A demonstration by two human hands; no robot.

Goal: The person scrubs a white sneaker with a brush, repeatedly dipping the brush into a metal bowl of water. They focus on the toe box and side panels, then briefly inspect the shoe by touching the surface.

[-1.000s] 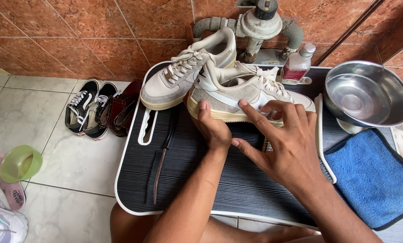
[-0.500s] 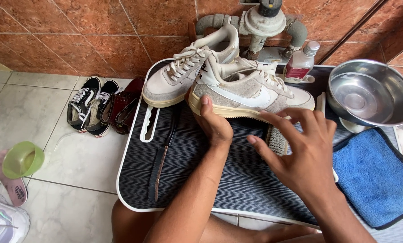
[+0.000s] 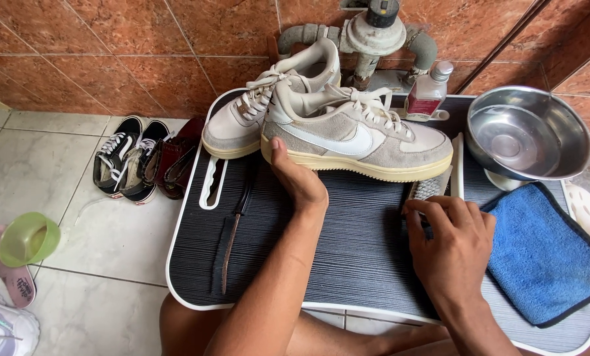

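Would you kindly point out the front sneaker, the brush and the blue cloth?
front sneaker (image 3: 374, 142): head view, on its suede side.
brush (image 3: 429, 189): head view, on its bristles.
blue cloth (image 3: 545, 254): head view, on its middle.

Count, per kind:
- Beige suede sneakers (image 3: 347, 135) on desk (image 3: 347, 264): 2.
- Steel bowl (image 3: 529, 132): 1.
- Blue cloth (image 3: 545, 254): 1.
- Small bottle (image 3: 429, 91), red liquid: 1.
- Brush (image 3: 429, 189), part hidden by fingers: 1.
- Black strap (image 3: 227, 245): 1.
- Floor: black-white sneakers (image 3: 122, 155) x2, dark red shoe (image 3: 173, 165) x1, green cup (image 3: 28, 238) x1.
- Hands: 2, left hand (image 3: 300, 181), right hand (image 3: 450, 247).
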